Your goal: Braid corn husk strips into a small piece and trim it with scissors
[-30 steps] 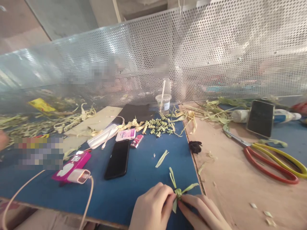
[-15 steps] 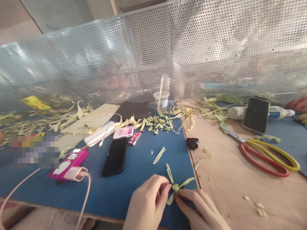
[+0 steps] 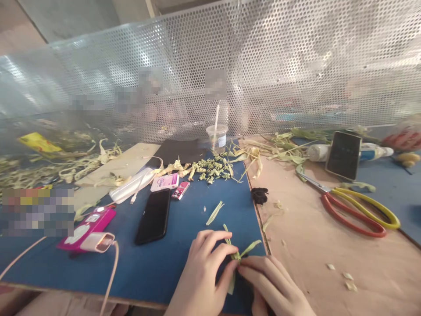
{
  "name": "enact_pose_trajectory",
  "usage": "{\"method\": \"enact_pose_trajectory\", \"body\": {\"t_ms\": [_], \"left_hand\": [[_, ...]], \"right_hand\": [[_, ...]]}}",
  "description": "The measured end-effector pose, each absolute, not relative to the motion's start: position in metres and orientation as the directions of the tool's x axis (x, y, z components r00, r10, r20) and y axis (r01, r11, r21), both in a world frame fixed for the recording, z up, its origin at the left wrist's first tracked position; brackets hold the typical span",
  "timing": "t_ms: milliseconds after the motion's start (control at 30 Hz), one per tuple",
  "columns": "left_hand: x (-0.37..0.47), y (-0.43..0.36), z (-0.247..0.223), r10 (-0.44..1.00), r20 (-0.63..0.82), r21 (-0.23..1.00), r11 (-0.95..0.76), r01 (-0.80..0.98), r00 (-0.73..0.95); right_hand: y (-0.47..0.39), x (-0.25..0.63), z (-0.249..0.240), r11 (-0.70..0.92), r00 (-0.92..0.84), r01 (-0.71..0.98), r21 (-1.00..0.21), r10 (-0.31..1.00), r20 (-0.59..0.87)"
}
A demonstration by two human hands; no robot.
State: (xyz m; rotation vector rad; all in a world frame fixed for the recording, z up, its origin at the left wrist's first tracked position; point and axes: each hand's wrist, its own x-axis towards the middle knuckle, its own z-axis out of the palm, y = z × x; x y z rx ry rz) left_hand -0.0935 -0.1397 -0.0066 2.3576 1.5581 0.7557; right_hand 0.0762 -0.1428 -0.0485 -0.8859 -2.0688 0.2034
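Observation:
Near the front of the blue table, a small knot of green leaf strips [image 3: 249, 249] is pinched between both hands, its loose ends sticking out. My left hand [image 3: 207, 267] grips it from the left with thumb and forefinger, the other fingers raised above it. From the right, my right hand [image 3: 274, 281] holds its lower side with closed fingertips. The knot's centre is partly hidden by the fingers. A short loose green strip [image 3: 215, 213] lies just beyond my left hand.
Red and yellow-handled scissors [image 3: 353, 208] lie right on brown board [image 3: 305, 254]. A black phone [image 3: 153, 216], pink pack [image 3: 92, 226] and cabled power bank [image 3: 98, 242] are left. Behind are knotted green pieces [image 3: 210, 170], a plastic cup [image 3: 217, 136], a propped phone [image 3: 344, 156] and a perforated metal screen [image 3: 276, 57].
My left hand's fingers have lifted and spread over the top of the knot, which has turned a little. The whole view has shifted slightly.

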Motion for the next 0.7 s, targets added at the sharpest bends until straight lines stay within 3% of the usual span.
{"method": "enact_pose_trajectory", "body": {"t_ms": [267, 500, 700], "left_hand": [[-0.093, -0.139, -0.010, 0.913, 0.302, 0.490, -0.396, 0.777, 0.275], [-0.093, -0.139, -0.011, 0.914, 0.277, 0.524, -0.401, 0.752, 0.295], [-0.093, -0.139, -0.011, 0.913, 0.296, 0.520, -0.401, 0.754, 0.282]], "right_hand": [[-0.138, 0.074, -0.056, 0.644, -0.393, 0.696, -0.317, 0.711, 0.583], [-0.138, 0.069, -0.054, 0.603, -0.329, 0.689, -0.402, 0.755, 0.568], [-0.138, 0.065, -0.050, 0.581, -0.291, 0.706, -0.406, 0.759, 0.582]]}}
